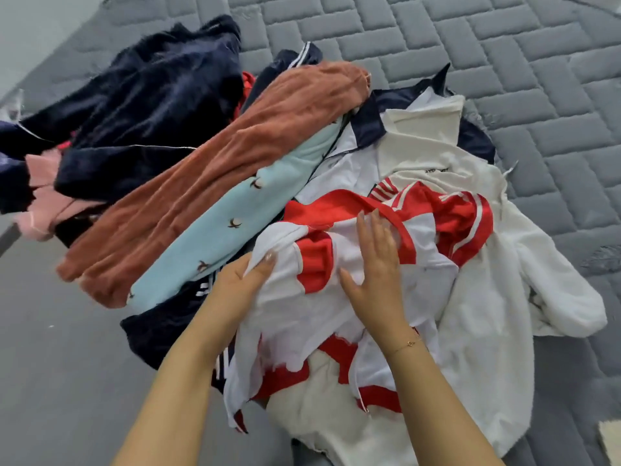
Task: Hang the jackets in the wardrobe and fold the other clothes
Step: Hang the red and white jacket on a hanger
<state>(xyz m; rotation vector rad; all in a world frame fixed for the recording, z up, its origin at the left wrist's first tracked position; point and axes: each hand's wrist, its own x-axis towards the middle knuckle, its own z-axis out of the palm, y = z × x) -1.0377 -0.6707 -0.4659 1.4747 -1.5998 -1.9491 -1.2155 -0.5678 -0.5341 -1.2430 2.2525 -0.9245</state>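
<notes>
Risk of dragging neighbours: left hand (247, 280) pinches crumpled red-and-white striped sports top (336, 264) at pile's 5 o'clock, right hand (373, 264) flat and open on it, cream fleece pullover (470, 264) tangled beneath.

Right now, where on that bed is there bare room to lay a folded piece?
The grey quilted cover lies bare beyond the pile, and right of the white fleece top. The smooth grey strip left of the rust garment also lies bare. The middle is crowded: both hands work on the red-and-white jacket.
</notes>
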